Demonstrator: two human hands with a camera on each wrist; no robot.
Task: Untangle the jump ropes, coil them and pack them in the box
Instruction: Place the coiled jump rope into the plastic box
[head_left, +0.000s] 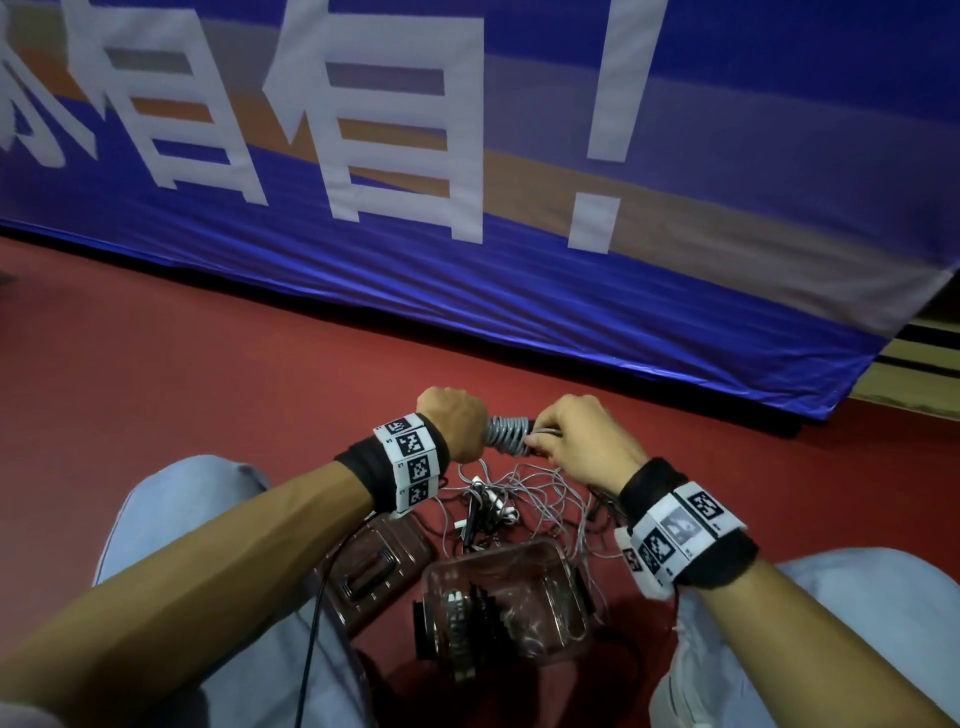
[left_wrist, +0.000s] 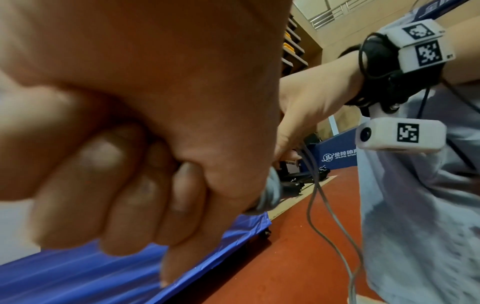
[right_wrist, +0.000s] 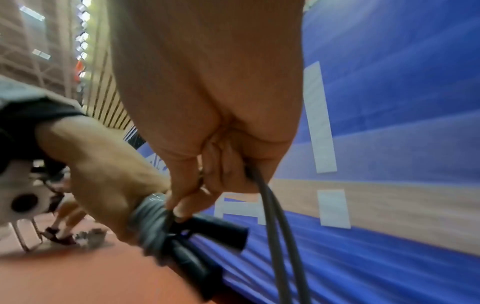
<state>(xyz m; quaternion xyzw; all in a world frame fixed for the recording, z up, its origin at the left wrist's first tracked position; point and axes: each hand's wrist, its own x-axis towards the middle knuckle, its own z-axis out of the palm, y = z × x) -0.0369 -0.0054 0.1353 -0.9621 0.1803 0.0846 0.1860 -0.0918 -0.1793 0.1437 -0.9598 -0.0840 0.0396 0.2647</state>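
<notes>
My left hand (head_left: 453, 432) grips a jump rope bundle (head_left: 510, 434), grey cord wound in tight turns round its black handles (right_wrist: 207, 232). My right hand (head_left: 569, 439) pinches the loose grey cord (right_wrist: 272, 216) right at the end of the winding. In the left wrist view my left hand (left_wrist: 135, 156) is a closed fist with the grey coil (left_wrist: 270, 193) sticking out beside it. A tangle of ropes (head_left: 511, 512) lies on the floor under my hands. The clear box (head_left: 558, 587) stands nearer to me, with coiled ropes inside.
The box's lid (head_left: 382, 564) lies left of the box by my left knee. A blue banner (head_left: 519, 291) hangs across the far side, over the red floor (head_left: 182, 374). My legs in light trousers flank the box.
</notes>
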